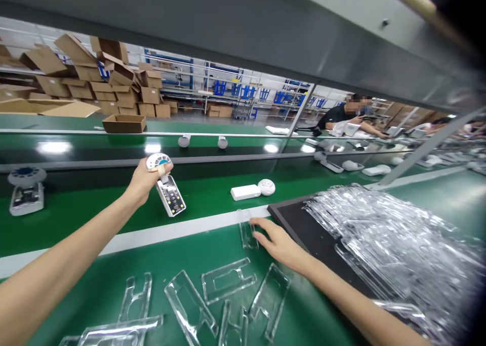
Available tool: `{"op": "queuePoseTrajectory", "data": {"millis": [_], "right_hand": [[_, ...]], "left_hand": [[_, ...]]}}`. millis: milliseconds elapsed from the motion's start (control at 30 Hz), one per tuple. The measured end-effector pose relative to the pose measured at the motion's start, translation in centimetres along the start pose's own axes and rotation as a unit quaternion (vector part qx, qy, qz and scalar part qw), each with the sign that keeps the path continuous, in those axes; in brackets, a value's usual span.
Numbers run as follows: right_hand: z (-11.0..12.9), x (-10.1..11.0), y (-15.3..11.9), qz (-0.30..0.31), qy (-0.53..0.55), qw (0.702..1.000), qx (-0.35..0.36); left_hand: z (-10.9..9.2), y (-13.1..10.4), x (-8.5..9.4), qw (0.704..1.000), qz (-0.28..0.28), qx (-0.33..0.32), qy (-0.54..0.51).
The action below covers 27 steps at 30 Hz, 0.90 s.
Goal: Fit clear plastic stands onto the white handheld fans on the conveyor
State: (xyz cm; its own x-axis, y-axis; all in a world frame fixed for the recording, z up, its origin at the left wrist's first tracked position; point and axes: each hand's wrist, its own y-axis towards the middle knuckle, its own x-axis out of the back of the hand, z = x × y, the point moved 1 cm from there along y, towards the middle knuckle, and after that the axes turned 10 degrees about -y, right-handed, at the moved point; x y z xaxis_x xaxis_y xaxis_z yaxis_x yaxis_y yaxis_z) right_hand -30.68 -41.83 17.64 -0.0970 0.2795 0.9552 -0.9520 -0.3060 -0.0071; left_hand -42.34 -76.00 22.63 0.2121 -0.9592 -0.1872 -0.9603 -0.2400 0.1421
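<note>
My left hand [146, 179] grips a white device [171, 196] by its round head, above the green conveyor; its rectangular body hangs down with the circuit board showing. At the near edge of the conveyor, my right hand [275, 237] has its thumb and fingers around the right side of a clear plastic frame [246, 234]. Several more clear frames [228, 280] lie scattered on the green table in front of me. A white device with a round head [246, 192] rests on the conveyor beyond my right hand.
A large pile of clear frames [395, 239] lies on a black tray [292, 217] at the right. Another device [26, 191] sits at the far left. A metal beam [228, 47] crosses overhead. Beyond the line, a person [337, 115] works near cardboard boxes [123, 124] and shelves.
</note>
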Motion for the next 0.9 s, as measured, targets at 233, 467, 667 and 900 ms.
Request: {"op": "queuePoseTrajectory", "data": {"millis": [233,467,667,900], "right_hand": [[3.4,-1.8,3.0,-0.077,-0.098,0.971,-0.205],[6.2,1.2,2.1,-0.207,0.031,0.977,-0.044],[11.7,0.6,1.9,-0.22,-0.012,0.975,-0.037],[10.2,-1.9,1.7,-0.197,0.062,0.978,0.008]], "left_hand": [[-0.5,-4.0,-6.0,0.98,0.07,0.062,-0.177],[-1.1,-6.7,-8.7,0.967,0.092,0.117,-0.206],[-1.3,-7.9,-9.7,0.972,0.075,0.117,-0.188],[-2.6,-9.2,-9.4,0.981,0.036,0.074,-0.177]]}}
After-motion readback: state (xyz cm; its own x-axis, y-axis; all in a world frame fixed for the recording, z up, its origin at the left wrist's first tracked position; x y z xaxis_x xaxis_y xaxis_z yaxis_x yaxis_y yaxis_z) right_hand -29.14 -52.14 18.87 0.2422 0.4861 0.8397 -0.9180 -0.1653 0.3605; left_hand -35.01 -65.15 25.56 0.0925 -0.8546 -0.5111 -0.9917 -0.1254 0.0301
